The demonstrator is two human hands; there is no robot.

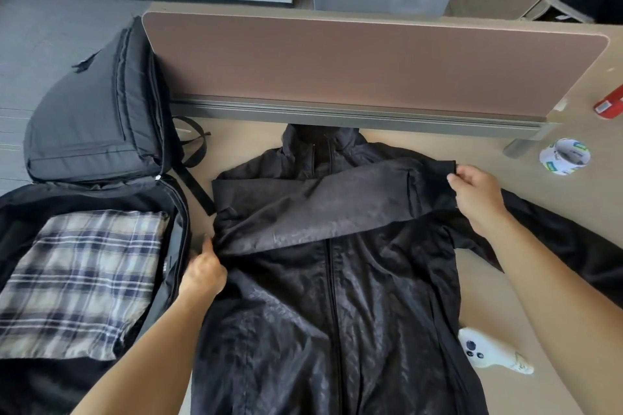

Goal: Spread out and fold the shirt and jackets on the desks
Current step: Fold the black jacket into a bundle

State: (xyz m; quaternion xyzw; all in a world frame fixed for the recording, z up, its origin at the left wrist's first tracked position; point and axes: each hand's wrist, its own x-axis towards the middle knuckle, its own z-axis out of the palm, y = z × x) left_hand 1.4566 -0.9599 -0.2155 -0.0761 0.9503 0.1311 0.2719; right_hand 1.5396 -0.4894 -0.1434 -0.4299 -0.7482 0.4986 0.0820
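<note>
Lies face up on the counter [242, 148]: black jacket [337, 296], collar toward the divider [371, 61], zipper line running straight away from the body, hem nearest. Left-side sleeve [320, 209] drawn across the chest, slanting up to the right. Right grip [477, 194] pinches its cuff [450, 167] at the right shoulder, thumb and fingers closed on the cloth. Left grip [204, 271] curls round the bunched fold at the left shoulder. Other sleeve [556, 229] trails out right over the counter, beyond the right forearm, not yet folded. Likely next: lay the cuff down, then bring that right-hand sleeve leftward over the chest. Right grip the nearer one; sleeve's long axis points off to the right. Room: open bag [175, 212] holding a folded plaid shirt [84, 280] close along the left side, contact unclear. White controller [485, 350] just beside the right hem. Tape roll [564, 157] well apart, far right. Divider stops any push forward; free counter mostly rightward.
</note>
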